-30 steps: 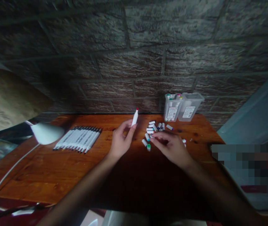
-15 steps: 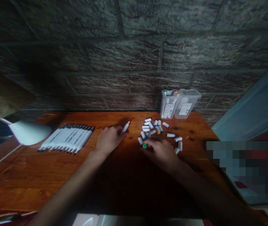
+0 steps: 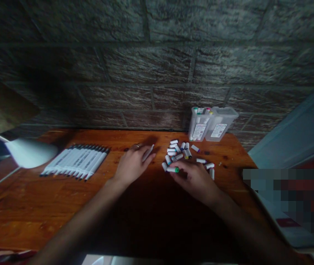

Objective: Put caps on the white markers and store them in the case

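Note:
My left hand (image 3: pixel 133 163) rests low on the wooden table (image 3: pixel 63 195), fingers wrapped round a white marker (image 3: pixel 147 152) that points up and right. My right hand (image 3: pixel 194 176) pinches a white cap with a green end (image 3: pixel 172 169) at the near edge of a scatter of several loose marker caps (image 3: pixel 180 151). The two hands are a short gap apart.
A row of several white markers (image 3: pixel 75 161) lies at the left. A white lamp head (image 3: pixel 28 152) sits further left. Two clear plastic marker boxes (image 3: pixel 212 123) stand against the brick wall. A flat grey object (image 3: pixel 292 228) lies at the right edge.
My left hand lowered the marker from upright to near the table. My right hand went into the cap pile and now pinches the green-ended cap. The camera shifted slightly.

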`<state>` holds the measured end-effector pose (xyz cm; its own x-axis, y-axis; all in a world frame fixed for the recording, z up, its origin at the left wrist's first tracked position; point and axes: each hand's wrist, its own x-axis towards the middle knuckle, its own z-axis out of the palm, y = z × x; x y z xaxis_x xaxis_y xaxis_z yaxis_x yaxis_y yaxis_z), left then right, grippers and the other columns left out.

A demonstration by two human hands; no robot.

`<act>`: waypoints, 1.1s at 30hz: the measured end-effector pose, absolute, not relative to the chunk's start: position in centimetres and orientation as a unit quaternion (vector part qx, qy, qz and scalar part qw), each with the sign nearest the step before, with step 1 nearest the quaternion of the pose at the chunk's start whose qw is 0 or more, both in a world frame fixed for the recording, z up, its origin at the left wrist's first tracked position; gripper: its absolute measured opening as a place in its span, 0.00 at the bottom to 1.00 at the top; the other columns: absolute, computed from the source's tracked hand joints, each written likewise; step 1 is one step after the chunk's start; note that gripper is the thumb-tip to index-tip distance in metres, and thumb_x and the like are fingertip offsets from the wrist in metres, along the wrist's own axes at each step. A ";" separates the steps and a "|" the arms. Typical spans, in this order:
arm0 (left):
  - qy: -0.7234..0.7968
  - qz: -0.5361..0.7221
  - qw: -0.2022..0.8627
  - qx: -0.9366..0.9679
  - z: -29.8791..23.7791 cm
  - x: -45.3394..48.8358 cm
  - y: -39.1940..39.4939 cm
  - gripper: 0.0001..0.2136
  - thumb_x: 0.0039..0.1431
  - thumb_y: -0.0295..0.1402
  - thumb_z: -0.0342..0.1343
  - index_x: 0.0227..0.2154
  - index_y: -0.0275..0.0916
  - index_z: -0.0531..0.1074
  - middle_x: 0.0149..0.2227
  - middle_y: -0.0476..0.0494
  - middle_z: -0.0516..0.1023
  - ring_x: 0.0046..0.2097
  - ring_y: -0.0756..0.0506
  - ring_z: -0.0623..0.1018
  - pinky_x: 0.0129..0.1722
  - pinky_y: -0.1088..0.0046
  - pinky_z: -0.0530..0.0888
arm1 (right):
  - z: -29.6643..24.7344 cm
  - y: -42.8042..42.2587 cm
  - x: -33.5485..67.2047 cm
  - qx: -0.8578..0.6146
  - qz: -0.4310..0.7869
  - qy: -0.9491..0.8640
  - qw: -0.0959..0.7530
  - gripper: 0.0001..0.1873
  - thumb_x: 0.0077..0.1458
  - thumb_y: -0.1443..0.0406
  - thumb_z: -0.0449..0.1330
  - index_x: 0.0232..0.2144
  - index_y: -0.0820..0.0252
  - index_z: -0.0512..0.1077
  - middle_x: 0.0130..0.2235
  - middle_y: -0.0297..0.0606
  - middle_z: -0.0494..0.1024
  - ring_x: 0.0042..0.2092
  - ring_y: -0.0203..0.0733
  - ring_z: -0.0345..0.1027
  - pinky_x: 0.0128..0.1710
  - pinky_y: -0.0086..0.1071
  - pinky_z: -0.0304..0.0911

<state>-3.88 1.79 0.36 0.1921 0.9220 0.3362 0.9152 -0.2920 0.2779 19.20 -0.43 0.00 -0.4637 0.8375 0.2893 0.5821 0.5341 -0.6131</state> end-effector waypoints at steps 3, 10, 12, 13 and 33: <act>0.507 0.300 0.022 0.807 0.0 -3.0 1.5 0.13 0.67 0.39 0.51 0.45 0.37 0.75 0.45 0.40 0.80 0.47 0.41 0.79 0.51 0.65 0.72 | 0.2 -0.4 19.4 -0.424 0.224 -0.820 0.312 0.08 0.57 0.67 0.62 0.40 0.56 0.77 0.35 0.35 0.83 0.31 0.39 0.74 0.33 0.31 0.63; 0.420 0.274 0.116 0.857 -0.7 -2.3 1.3 0.09 0.66 0.35 0.53 0.44 0.39 0.76 0.40 0.44 0.80 0.42 0.46 0.79 0.43 0.70 0.73 | 0.8 0.0 19.9 -0.446 0.258 -0.760 0.395 0.11 0.57 0.62 0.63 0.43 0.56 0.78 0.36 0.37 0.84 0.31 0.40 0.75 0.26 0.29 0.62; 0.415 0.250 0.132 0.865 -1.0 -2.3 1.4 0.09 0.66 0.34 0.54 0.43 0.40 0.76 0.39 0.44 0.79 0.42 0.46 0.79 0.43 0.70 0.73 | 0.8 0.1 20.0 -0.449 0.259 -0.746 0.418 0.11 0.56 0.63 0.63 0.42 0.57 0.79 0.35 0.37 0.83 0.29 0.38 0.74 0.26 0.29 0.63; 0.412 0.240 0.138 0.868 -1.1 -2.3 1.4 0.08 0.66 0.34 0.54 0.43 0.40 0.76 0.39 0.45 0.79 0.42 0.46 0.78 0.43 0.70 0.73 | 0.8 0.2 20.1 -0.449 0.256 -0.739 0.432 0.11 0.56 0.63 0.63 0.42 0.57 0.79 0.35 0.37 0.82 0.29 0.37 0.73 0.27 0.29 0.63; 0.400 0.216 0.160 0.876 -1.6 -1.8 0.8 0.09 0.60 0.37 0.61 0.42 0.42 0.76 0.28 0.53 0.74 0.29 0.51 0.72 0.31 0.77 0.66 | 0.8 0.7 20.5 -0.461 0.288 -0.640 0.543 0.13 0.56 0.60 0.64 0.43 0.57 0.77 0.35 0.35 0.79 0.23 0.31 0.61 0.23 0.28 0.57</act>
<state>-1.81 0.78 -1.57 0.5868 0.7703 0.2496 0.6323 -0.6285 0.4530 20.54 0.73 0.81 0.0142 0.9027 0.4300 0.2786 0.4094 -0.8688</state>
